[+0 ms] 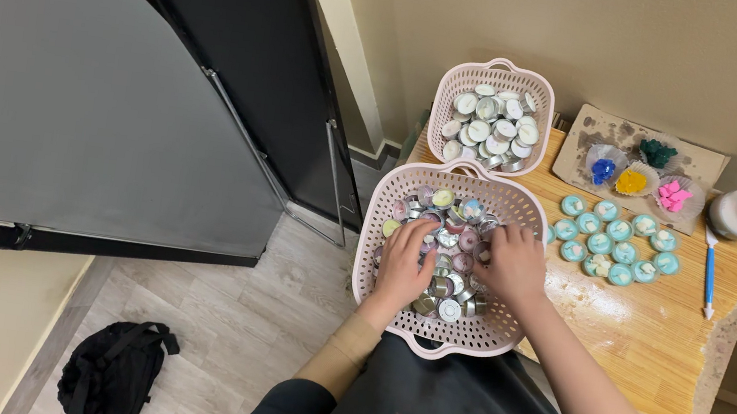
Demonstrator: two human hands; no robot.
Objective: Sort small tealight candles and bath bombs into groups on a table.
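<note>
Both hands, left (404, 264) and right (512, 266), dig among tealight cups (450, 232) in my lap's pink basket (388, 202); each grip's state I cannot tell.

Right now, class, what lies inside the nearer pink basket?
The nearer pink basket holds a heap of small tealight candles in metal cups, with mixed pastel tops. Both hands, left and right, rest in the heap, covering the candles beneath them and the basket's floor.

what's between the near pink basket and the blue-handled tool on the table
In the head view, a cluster of teal tealight candles sits on the wooden table between the near pink basket and the blue-handled tool.
</note>
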